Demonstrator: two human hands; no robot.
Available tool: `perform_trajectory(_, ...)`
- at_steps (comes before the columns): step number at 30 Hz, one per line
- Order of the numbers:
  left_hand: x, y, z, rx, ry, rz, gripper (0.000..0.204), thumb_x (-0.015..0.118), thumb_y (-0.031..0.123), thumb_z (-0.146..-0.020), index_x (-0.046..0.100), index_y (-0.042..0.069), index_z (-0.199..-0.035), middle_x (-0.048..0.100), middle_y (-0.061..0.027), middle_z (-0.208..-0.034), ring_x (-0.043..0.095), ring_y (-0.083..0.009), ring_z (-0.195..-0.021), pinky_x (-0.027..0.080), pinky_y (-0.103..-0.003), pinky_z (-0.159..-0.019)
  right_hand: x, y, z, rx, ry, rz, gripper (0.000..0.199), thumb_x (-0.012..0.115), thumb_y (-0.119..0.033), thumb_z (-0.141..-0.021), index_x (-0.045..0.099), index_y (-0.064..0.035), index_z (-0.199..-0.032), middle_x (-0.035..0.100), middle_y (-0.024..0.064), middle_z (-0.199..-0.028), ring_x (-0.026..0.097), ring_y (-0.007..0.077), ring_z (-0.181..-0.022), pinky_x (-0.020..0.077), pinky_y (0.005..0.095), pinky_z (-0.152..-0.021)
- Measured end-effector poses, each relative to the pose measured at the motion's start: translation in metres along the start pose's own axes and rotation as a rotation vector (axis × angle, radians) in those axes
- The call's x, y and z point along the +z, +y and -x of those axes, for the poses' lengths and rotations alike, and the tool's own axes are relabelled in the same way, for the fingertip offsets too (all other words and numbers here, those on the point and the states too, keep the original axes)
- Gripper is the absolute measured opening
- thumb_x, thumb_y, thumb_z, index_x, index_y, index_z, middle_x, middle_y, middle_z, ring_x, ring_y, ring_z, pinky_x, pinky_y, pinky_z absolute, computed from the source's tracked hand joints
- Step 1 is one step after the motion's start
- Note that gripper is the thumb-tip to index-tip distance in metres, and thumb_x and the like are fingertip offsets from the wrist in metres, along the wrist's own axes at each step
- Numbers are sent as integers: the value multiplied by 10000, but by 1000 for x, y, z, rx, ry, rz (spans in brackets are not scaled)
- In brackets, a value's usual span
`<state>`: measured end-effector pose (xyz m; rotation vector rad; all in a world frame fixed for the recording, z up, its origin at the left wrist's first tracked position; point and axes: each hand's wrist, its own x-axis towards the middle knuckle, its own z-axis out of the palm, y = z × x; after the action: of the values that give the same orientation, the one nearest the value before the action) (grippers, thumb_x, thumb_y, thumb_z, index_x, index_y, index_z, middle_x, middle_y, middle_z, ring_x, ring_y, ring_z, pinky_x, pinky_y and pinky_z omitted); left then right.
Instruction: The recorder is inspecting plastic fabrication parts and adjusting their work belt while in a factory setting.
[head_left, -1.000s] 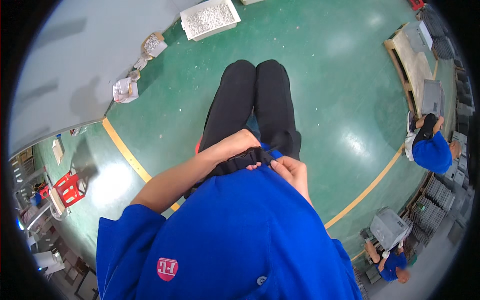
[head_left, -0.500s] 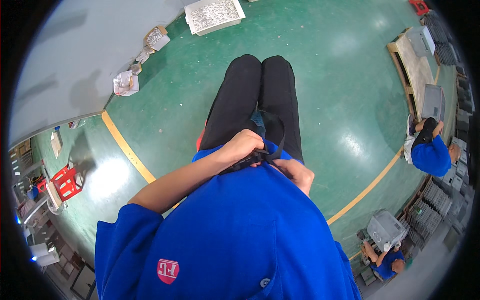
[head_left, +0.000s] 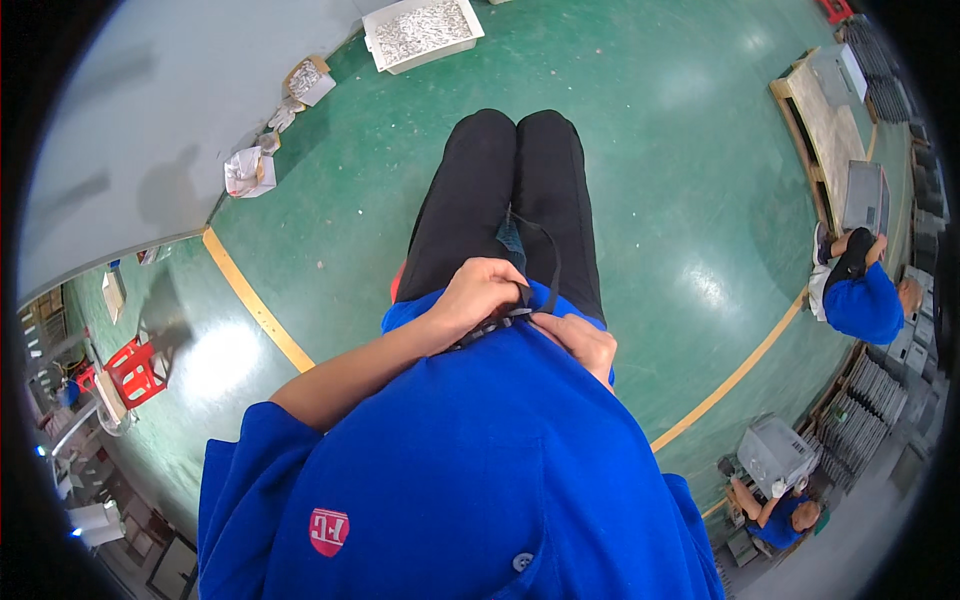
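I look down my blue shirt at my black-trousered legs above a green floor. My left hand (head_left: 485, 295) is closed around a black strap (head_left: 545, 262) at waist height. My right hand (head_left: 578, 342) pinches the same strap close by, the fingers of both hands nearly touching. The strap loops up over my right thigh and back down. A small grey-blue item (head_left: 511, 236) lies on my lap just beyond the hands; its shape is unclear.
A white tray of small metal parts (head_left: 422, 30) sits on the floor ahead, with cardboard boxes (head_left: 250, 171) at the left by a grey wall. Yellow floor lines run on both sides. Two people in blue sit at the right near grey crates (head_left: 775, 452). A red stool (head_left: 135, 368) stands at the left.
Both hands stay together at my waist; the black strap now loops higher over my lap. The view has tilted slightly, showing more of my legs.
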<state>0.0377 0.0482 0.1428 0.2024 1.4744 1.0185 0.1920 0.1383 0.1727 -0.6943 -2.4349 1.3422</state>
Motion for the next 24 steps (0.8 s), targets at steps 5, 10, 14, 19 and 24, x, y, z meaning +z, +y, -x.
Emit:
perform_trajectory(5, -12, -20, -29, -17, -393, -76, 42, 606, 20, -787, 639, 11, -811, 597, 20, -715, 521, -29, -641, 396, -191, -561, 7, -1, 0, 162, 68, -92, 104, 703, -53, -739, 672, -12, -829, 637, 107, -684, 629, 181, -586, 462, 268, -504)
perform_trajectory(10, -15, -25, -45, -77, -619, -40, 79, 602, 6, -800, 642, -13, -866, 641, -15, -782, 572, -47, -688, 447, -202, -587, 12, 4, 2, 331, 84, -143, 167, 736, -68, -724, 648, -29, -861, 556, 49, -591, 540, 103, -522, 425, 248, -485)
perform_trajectory(14, -11, -31, -47, -68, -578, -16, 116, 621, 8, -790, 640, -13, -902, 648, -30, -810, 584, -60, -699, 464, -206, -605, 12, 9, -1, 478, 25, -210, 229, 741, -64, -722, 607, -47, -907, 401, 0, -520, 380, 63, -487, 348, 237, -459)
perform_trajectory(19, -10, -42, -53, -50, -429, -55, 180, 595, -6, -800, 614, -16, -979, 649, -37, -841, 590, -61, -722, 466, -205, -604, 13, 14, -11, 459, -135, -211, 219, 720, -59, -745, 589, -51, -920, 342, -15, -503, 306, 60, -477, 293, 247, -452)
perform_trajectory(24, -15, -27, -49, -108, -404, -76, 210, 553, -39, -795, 602, -9, -997, 644, -39, -890, 585, -60, -755, 459, -201, -606, 13, 11, -13, 478, -134, -298, 153, 702, -65, -770, 591, -39, -872, 334, -33, -496, 290, 44, -482, 269, 235, -455)
